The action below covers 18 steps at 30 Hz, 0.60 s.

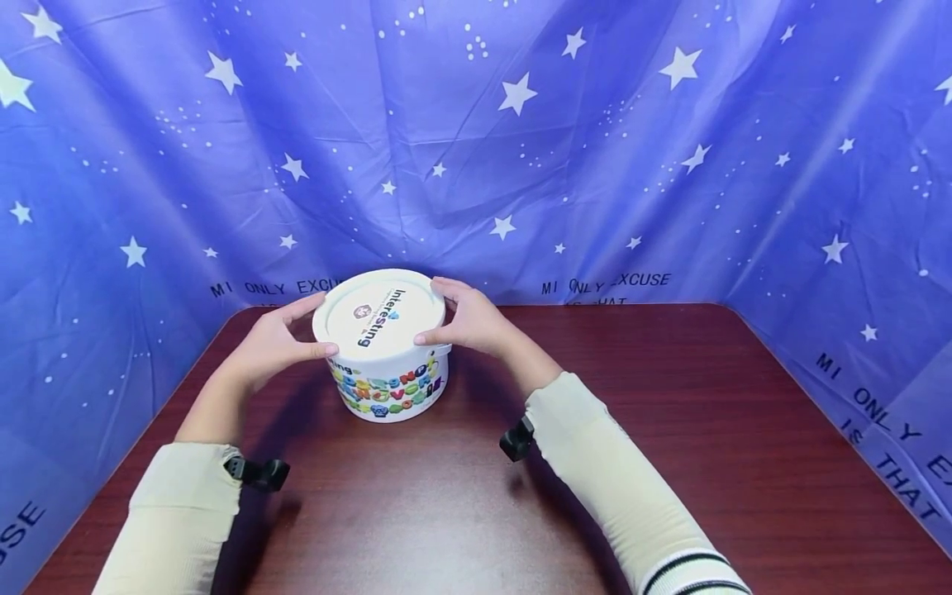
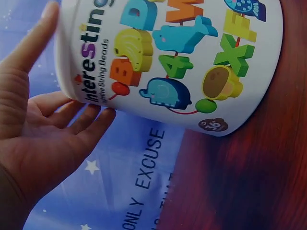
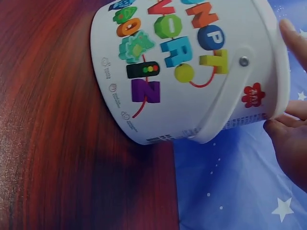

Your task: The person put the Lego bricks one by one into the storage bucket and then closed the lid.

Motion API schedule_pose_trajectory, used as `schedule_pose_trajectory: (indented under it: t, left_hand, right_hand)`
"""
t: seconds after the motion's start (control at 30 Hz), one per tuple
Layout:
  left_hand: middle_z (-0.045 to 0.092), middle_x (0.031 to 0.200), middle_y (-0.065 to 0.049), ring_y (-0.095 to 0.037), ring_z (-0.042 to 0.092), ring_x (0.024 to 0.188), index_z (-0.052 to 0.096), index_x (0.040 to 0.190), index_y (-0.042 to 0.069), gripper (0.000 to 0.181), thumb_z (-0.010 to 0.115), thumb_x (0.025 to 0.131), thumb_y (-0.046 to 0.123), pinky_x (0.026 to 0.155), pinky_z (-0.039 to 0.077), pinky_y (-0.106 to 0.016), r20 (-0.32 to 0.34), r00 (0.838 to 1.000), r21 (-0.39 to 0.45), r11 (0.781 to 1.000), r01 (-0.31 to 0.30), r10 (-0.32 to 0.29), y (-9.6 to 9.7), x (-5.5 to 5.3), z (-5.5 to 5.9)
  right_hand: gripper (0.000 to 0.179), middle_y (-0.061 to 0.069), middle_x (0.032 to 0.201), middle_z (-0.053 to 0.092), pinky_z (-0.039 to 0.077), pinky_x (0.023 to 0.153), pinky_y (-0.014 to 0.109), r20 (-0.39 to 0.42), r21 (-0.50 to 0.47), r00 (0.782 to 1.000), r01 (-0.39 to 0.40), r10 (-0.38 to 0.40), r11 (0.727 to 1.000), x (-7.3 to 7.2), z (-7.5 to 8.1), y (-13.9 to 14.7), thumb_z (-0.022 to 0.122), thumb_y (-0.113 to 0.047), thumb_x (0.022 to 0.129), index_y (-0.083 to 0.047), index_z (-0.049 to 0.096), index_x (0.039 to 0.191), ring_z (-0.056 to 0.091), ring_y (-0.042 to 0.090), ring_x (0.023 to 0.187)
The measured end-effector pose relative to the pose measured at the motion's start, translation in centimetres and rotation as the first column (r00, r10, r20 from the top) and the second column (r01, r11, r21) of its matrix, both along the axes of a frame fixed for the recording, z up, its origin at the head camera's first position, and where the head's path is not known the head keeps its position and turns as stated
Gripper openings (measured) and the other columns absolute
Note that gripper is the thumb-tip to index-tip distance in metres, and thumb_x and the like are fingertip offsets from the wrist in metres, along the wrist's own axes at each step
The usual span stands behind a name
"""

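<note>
A white round bucket (image 1: 390,384), printed with colourful letter and animal beads, stands at the back left of the table with its white lid (image 1: 379,314) on top. My left hand (image 1: 271,343) grips the lid's rim from the left, thumb at the front and fingers farther back. On the opposite side, my right hand (image 1: 472,318) holds the rim in the same way. The left wrist view shows the left fingers (image 2: 96,120) against the lid's edge. A white carrying handle (image 3: 223,103) hangs down the bucket's side in the right wrist view. The bucket's contents are hidden.
The dark red-brown table (image 1: 416,504) reaches back to a blue curtain (image 1: 476,165) with white stars, which hangs behind it and along both sides. A small black camera is strapped to each sleeve cuff.
</note>
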<state>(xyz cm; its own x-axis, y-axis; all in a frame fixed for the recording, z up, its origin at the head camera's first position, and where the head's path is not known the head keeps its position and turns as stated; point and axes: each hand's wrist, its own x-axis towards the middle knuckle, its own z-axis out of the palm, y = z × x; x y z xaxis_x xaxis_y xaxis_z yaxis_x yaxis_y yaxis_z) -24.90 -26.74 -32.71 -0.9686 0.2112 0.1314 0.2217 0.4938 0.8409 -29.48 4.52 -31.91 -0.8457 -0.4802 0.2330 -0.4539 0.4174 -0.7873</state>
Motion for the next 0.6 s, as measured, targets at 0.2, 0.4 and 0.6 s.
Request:
schedule_pose_trajectory:
  t: [0.2, 0.4, 0.6]
  left_hand:
    - [0.027, 0.157, -0.012, -0.028, 0.015, 0.146, 0.029, 0.152, 0.004, 0.095, 0.085, 0.076, 0.018, 0.117, 0.016, -0.055, 0.008, 1.000, 0.004, 1.000, 0.013, -0.013, 0.09, -0.58, -0.46]
    - [0.024, 0.159, -0.009, -0.027, 0.014, 0.146, 0.027, 0.154, 0.009, 0.097, 0.085, 0.077, 0.020, 0.117, 0.016, -0.056, 0.008, 1.000, -0.011, 1.000, 0.005, -0.005, 0.09, -0.19, -0.48]
    - [0.023, 0.159, -0.008, -0.027, 0.014, 0.146, 0.025, 0.155, 0.011, 0.098, 0.084, 0.078, 0.023, 0.117, 0.017, -0.055, 0.006, 1.000, -0.034, 0.999, 0.011, -0.011, 0.23, -0.22, -0.49]
  right_hand:
    - [0.099, 0.012, 0.149, 0.042, 0.027, 0.116, 0.032, -0.052, 0.075, 0.998, 0.041, -0.037, 0.996, 0.02, -0.54, -0.24, 0.090, -0.034, 0.068, 0.003, 0.041, 0.145, 0.033, 0.020, 0.140]
    - [0.100, 0.011, 0.150, 0.041, 0.026, 0.117, 0.033, -0.060, 0.119, 0.998, 0.043, -0.036, 0.992, 0.09, -0.68, -0.47, 0.089, -0.038, 0.069, 0.002, 0.040, 0.146, 0.032, 0.020, 0.141]
    - [0.099, 0.012, 0.152, 0.038, 0.025, 0.117, 0.033, -0.052, 0.154, 0.998, 0.032, -0.024, 0.988, -0.05, -0.67, -0.32, 0.088, -0.038, 0.071, 0.002, 0.039, 0.146, 0.030, 0.021, 0.142]
